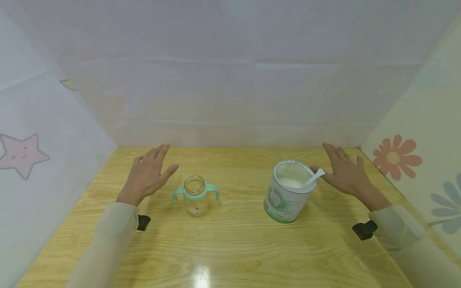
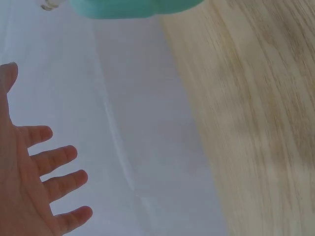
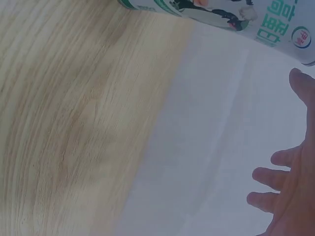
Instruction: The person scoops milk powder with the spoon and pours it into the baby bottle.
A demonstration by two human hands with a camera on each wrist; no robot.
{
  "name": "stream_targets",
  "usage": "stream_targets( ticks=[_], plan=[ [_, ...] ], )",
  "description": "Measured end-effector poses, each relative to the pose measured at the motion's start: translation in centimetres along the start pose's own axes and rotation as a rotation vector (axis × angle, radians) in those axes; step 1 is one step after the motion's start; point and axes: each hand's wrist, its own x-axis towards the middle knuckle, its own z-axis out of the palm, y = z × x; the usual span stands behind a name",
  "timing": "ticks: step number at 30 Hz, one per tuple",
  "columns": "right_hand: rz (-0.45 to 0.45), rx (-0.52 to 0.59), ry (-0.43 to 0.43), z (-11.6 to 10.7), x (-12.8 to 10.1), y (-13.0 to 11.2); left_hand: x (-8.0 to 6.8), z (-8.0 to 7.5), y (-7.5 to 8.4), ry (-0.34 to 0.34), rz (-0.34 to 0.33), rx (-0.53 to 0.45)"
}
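Head view: grained wooden table (image 1: 230, 248), pale sheets walling it in. Left hand (image 1: 145, 176) spread, released, beside clear bottle (image 1: 195, 196); right hand (image 1: 345, 172) spread, empty, by round tin (image 1: 288, 198) with spoon (image 1: 312, 179).

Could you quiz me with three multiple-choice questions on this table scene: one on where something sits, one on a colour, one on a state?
1. Where is the white spoon?
A. in the open tin
B. in the bottle
C. on the table

2. What colour are the handles of the baby bottle?
A. red
B. mint green
C. black

3. How are the left hand and right hand?
A. both fists
B. both open, holding nothing
C. both gripping the bottle

Answers: 1 A, its handle leans on the tin's rim. 2 B, green handles either side. 3 B, fingers are spread.
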Motion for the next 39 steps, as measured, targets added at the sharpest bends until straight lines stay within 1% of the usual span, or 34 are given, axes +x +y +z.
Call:
stream_targets(
  ticks=[5, 8, 16, 27, 39],
  plan=[
    [-0.012, -0.013, 0.013, -0.2, -0.7, -0.1, 0.1, -0.2, 0.7, 0.027, 0.022, -0.017],
    [-0.016, -0.009, 0.021, -0.3, -1.1, -0.2, 0.1, -0.3, 1.2, 0.030, 0.030, -0.028],
    [-0.070, 0.011, 0.100, -0.4, -2.1, -0.3, 0.4, -0.7, 2.5, 0.042, 0.055, -0.042],
    [-0.087, 0.045, 0.124, -0.8, -3.4, -0.9, 0.9, -0.8, 4.5, 0.058, 0.100, -0.033],
    [-0.099, 0.115, 0.110, -0.8, -4.4, -1.3, 1.5, -0.7, 6.8, 0.072, 0.165, -0.004]
  ],
)
